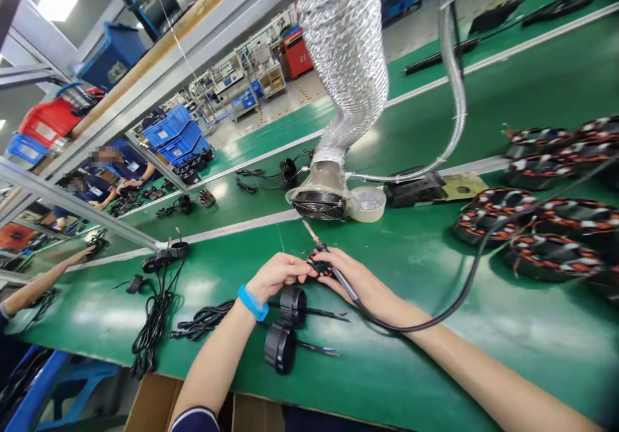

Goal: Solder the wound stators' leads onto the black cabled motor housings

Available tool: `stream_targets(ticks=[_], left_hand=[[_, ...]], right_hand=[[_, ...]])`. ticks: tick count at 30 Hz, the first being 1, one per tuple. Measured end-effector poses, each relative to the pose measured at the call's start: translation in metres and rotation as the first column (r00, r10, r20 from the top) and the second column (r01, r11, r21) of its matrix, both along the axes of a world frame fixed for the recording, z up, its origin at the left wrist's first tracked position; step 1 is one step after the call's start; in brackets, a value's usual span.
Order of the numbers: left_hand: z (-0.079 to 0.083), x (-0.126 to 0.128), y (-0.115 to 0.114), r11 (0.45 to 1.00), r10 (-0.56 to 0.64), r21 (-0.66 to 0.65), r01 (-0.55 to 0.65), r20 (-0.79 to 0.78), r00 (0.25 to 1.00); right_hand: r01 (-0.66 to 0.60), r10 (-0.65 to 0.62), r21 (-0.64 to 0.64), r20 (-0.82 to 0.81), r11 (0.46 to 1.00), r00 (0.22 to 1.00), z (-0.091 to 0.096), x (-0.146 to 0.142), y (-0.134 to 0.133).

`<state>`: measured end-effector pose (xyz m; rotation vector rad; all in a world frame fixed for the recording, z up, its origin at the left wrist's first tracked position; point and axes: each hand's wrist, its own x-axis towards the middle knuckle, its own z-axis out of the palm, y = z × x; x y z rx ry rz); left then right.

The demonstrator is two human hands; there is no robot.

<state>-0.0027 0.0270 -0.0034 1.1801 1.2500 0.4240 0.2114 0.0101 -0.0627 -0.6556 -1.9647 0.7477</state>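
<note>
My left hand (278, 275), a blue wristband on its wrist, pinches a small black part (316, 265) over the green bench (435, 367). My right hand (360, 284) grips a soldering iron (333, 267) like a pen, its tip pointing up toward the fan, and also touches that small part. The iron's black cable (464, 284) loops off to the right. Below my hands lie two round black motor housings (285, 329) with wire leads.
A foil extraction duct with a fan mouth (319, 203) hangs just beyond my hands. Several wound stators (546, 232) are stacked at right. Black cable bundles (155, 316) lie at left. Other workers sit along the far left bench.
</note>
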Motion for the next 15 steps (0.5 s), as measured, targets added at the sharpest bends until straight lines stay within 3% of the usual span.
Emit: stream_targets(ticks=[2,4,6,8,10,12,14,15], left_hand=[[0.011,-0.004,-0.005,0.997,0.005,0.074,0.0,-0.074,0.997],[0.027,-0.007,-0.015,0.971,0.039,0.239,0.009,-0.196,0.98],[0.041,-0.003,-0.03,0.899,0.049,0.427,0.1,-0.324,0.945],[0.049,0.007,-0.047,0.785,-0.044,0.532,0.319,-0.466,0.884],[0.047,0.022,-0.061,0.625,-0.158,0.503,0.596,-0.667,0.728],[0.038,0.037,-0.07,0.465,-0.175,0.372,0.804,-0.851,0.495],[0.027,0.045,-0.073,0.356,-0.131,0.254,0.899,-0.939,0.318],[0.024,0.046,-0.072,0.325,-0.117,0.232,0.917,-0.952,0.283]], right_hand=[[0.007,-0.007,0.0,-0.006,1.0,1.0,0.0,-0.001,-0.001],[0.022,-0.022,0.015,-0.004,1.0,1.0,-0.001,-0.001,-0.002],[0.032,-0.032,0.03,0.008,0.999,0.999,-0.002,-0.001,-0.002],[0.033,-0.034,0.038,0.017,0.999,0.999,-0.001,-0.001,-0.003],[0.031,-0.032,0.031,0.024,0.999,0.999,0.0,0.0,-0.004],[0.032,-0.033,0.018,0.024,0.999,0.999,0.001,0.0,-0.005],[0.041,-0.041,0.014,0.017,0.999,0.999,0.0,0.0,-0.005],[0.044,-0.045,0.015,0.018,0.999,0.999,-0.002,0.0,-0.004]])
